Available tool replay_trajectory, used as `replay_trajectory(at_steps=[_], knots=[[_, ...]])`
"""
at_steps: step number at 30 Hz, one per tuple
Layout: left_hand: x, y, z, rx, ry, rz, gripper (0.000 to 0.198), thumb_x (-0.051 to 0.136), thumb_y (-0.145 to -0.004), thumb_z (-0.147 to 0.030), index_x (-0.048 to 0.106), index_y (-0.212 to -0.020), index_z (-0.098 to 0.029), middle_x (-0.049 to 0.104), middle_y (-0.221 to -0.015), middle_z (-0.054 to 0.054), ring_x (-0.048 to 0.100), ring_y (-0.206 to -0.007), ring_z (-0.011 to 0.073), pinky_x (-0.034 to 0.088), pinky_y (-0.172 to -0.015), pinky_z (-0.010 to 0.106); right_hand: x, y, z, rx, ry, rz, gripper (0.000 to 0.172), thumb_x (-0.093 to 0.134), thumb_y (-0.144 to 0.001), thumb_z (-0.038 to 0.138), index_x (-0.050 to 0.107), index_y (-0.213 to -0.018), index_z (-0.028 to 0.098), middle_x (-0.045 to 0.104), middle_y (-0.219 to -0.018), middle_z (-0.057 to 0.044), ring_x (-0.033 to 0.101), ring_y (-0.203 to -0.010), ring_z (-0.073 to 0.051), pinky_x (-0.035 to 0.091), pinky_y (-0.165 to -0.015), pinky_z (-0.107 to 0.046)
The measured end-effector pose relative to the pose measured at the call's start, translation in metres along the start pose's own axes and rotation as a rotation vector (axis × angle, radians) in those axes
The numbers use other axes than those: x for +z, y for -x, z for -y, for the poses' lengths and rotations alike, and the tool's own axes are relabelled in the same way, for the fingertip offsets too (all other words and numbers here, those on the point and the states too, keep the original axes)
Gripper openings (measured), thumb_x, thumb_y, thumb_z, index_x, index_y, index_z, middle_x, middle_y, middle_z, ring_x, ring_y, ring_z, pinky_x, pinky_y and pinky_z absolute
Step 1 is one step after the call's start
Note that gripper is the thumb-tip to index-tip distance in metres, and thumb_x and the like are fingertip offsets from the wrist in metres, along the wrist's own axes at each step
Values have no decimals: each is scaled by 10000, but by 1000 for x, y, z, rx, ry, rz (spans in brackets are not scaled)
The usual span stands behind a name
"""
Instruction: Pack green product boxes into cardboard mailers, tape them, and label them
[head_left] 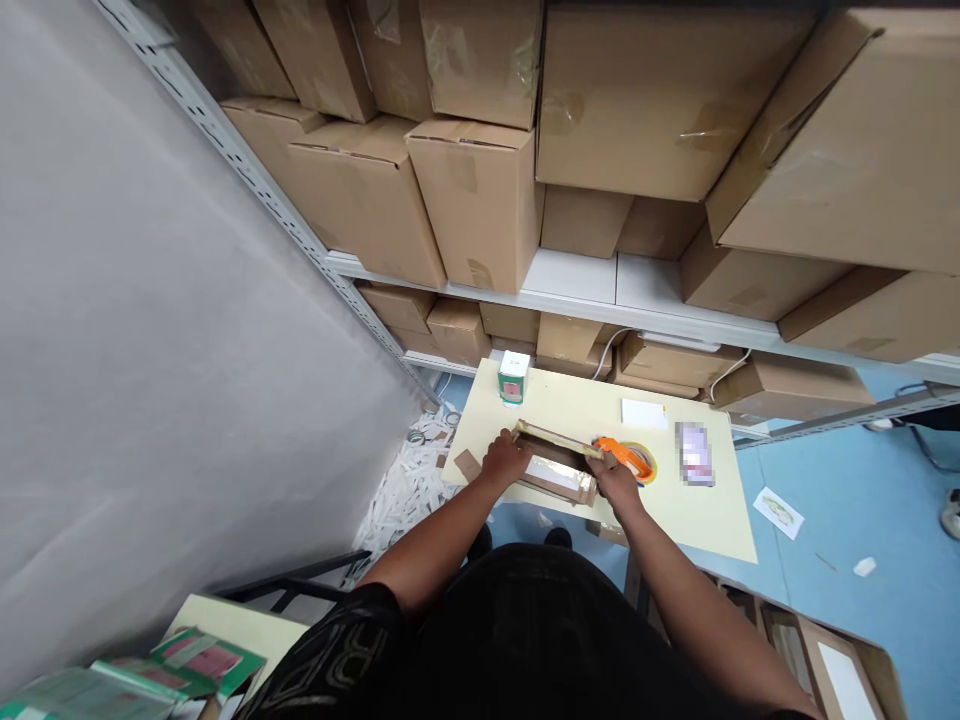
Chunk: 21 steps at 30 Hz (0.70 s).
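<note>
A small cardboard box (559, 480) with shiny tape on it lies near the front edge of the pale yellow table (705, 520). My left hand (506, 458) grips its left end, and my right hand (613, 476) holds its right end. A raised strip of the box's edge spans between both hands. Just beyond my right hand lie an orange tape dispenser (622, 455) and a yellow tape roll (649, 470). Toward the table's back left stands a green and white box (513, 378).
A white box (643, 413) and a blurred purple item (696, 454) lie on the table's right side. Cardboard boxes (472, 190) fill the shelves ahead. Paper scraps (405, 490) cover the floor at left. Green packages (202, 660) lie at lower left.
</note>
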<state>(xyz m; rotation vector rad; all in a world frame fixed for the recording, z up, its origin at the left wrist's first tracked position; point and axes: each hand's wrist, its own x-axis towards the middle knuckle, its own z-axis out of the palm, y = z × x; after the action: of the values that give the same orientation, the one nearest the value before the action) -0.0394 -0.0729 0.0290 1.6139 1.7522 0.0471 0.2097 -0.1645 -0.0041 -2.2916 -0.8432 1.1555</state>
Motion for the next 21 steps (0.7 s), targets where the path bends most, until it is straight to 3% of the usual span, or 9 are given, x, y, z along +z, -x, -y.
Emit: replay_trajectory(at_steps=[4, 8, 12, 15, 18, 21], knots=[[0, -1, 19, 214, 232, 94, 646, 640, -858, -398, 483, -1442, -170, 592, -1439, 168, 536, -1365, 323, 416, -1133, 425, -5, -10, 12, 122, -22, 26, 714, 530, -780, 873, 687, -877, 183, 752, -831, -115, 699, -684, -236, 535, -553, -314], [-5, 7, 45, 419, 325, 192, 849, 694, -826, -404, 372, -1583, -194, 380, -1638, 146, 302, -1542, 321, 265, -1253, 442, -8, -21, 24, 182, -2, 28, 756, 468, -792, 904, 672, -807, 176, 738, -777, -135, 699, -655, -241, 545, -550, -330], [-14, 18, 61, 442, 179, 256, 1131, 797, -741, -555, 231, -1651, -195, 207, -1704, 185, 141, -1586, 382, 239, -1254, 507, -8, -27, 27, 187, -9, 14, 786, 419, -816, 892, 687, -830, 153, 737, -768, -151, 705, -644, -252, 559, -581, -361], [-16, 27, 67, 451, -42, 176, 1313, 850, -626, -661, 184, -1660, -201, 53, -1728, 198, 40, -1587, 429, 165, -1258, 572, -7, -28, 24, 173, -11, 5, 770, 387, -841, 862, 685, -842, 152, 730, -724, -146, 706, -638, -251, 563, -584, -353], [-11, 33, 74, 407, -212, 53, 1359, 865, -574, -687, 188, -1654, -216, -25, -1730, 195, -24, -1578, 462, 76, -1243, 638, -6, -27, 20, 183, -85, -44, 726, 445, -829, 837, 669, -839, 147, 720, -692, -132, 699, -610, -243, 564, -563, -341], [-6, 33, 82, 415, -203, 71, 1316, 847, -628, -645, 149, -1657, -213, 30, -1728, 205, 56, -1584, 439, 144, -1243, 594, -4, -23, 17, 181, -174, -104, 678, 564, -780, 810, 656, -853, 142, 727, -729, -129, 699, -606, -237, 564, -537, -330]])
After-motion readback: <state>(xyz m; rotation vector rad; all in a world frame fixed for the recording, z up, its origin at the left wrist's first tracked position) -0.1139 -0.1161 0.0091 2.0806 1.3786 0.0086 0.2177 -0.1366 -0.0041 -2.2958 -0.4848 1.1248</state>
